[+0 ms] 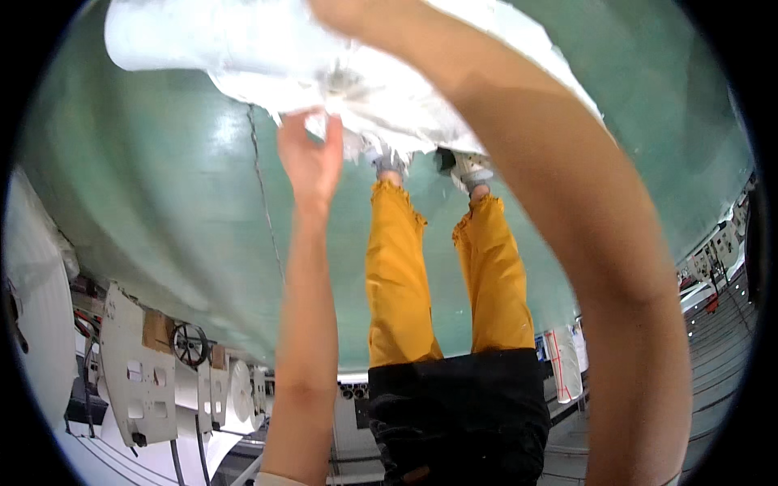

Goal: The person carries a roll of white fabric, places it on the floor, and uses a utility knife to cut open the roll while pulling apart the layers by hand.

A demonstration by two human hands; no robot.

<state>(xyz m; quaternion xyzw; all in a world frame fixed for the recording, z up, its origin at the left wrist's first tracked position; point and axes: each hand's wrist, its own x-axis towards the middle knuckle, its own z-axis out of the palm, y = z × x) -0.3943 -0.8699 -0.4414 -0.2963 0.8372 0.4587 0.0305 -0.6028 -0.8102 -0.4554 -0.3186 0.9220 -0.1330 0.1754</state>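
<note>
A bulky roll wrapped in white plastic sheeting (421, 109) lies across the top of the view, its edge creased and ragged. My left hand (312, 158) reaches up to this edge, thumb and forefinger bent toward each other in a pinch at the sheeting, just below where its folds gather. Crossing over the roll from the right, my right arm ends in my right hand (344, 14), which is blurred and cut off by the upper edge. Its fingers are out of sight. A smooth white cylindrical end (154, 36) of the roll sticks out at upper left.
My feet stand close to the sheeting on a green floor (186, 178) with a long dark crack (259, 162). White machine frames (142, 364) with a black handwheel (190, 345) are at lower left, beside a large white roll (40, 300). More machinery (717, 255) lines the right rim.
</note>
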